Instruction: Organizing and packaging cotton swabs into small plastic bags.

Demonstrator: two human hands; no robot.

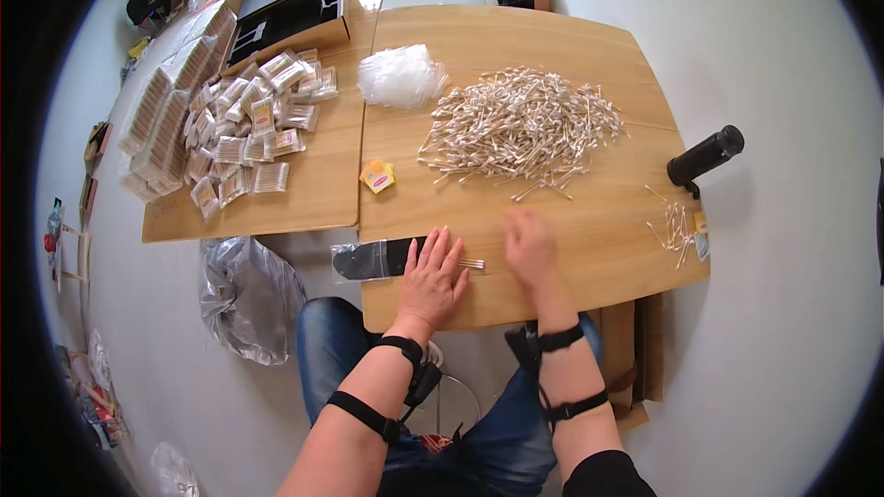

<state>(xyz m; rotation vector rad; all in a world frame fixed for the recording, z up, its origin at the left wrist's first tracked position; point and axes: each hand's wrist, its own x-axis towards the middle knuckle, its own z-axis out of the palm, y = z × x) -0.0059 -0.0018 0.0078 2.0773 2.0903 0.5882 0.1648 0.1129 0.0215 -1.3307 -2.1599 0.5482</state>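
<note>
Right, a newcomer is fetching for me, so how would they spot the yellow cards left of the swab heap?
On the wooden table, find the big swab heap. Left of it, between the clear bags and the left hand, lie the yellow cards. Unlike their white and clear neighbours, they're bright yellow with a red mark.

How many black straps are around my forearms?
4. Your left forearm has a wrist-side strap and an elbow-side strap; your right forearm likewise has an upper strap in the picture and a lower strap. Any under the black sleeve would be hidden.
</note>
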